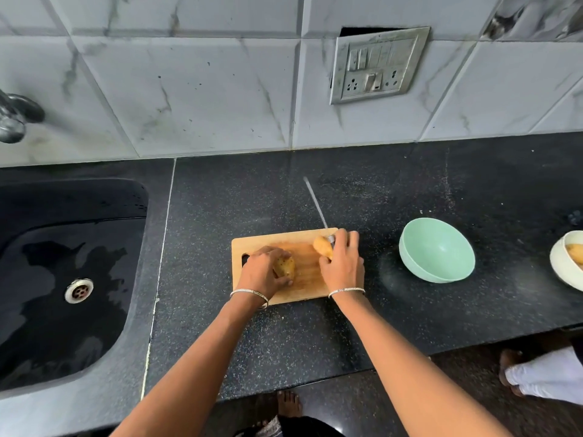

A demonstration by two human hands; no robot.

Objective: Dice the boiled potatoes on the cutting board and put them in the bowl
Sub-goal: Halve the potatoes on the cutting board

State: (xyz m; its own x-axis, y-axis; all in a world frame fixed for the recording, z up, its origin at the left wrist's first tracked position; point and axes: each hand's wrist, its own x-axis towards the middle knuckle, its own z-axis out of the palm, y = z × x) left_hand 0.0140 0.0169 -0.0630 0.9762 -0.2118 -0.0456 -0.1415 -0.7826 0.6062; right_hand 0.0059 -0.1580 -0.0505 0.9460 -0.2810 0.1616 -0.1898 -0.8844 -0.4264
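The left hand curls around a potato on the cutting board. At the board's far right corner, the right hand grips a knife beside a second potato. The green bowl sits on the counter just right of the board.

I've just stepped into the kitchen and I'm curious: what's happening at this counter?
A person is about to dice potatoes. Their left hand holds one potato on the cutting board, while the right hand grips a knife beside a second potato. Both look whole, and the green bowl is empty.
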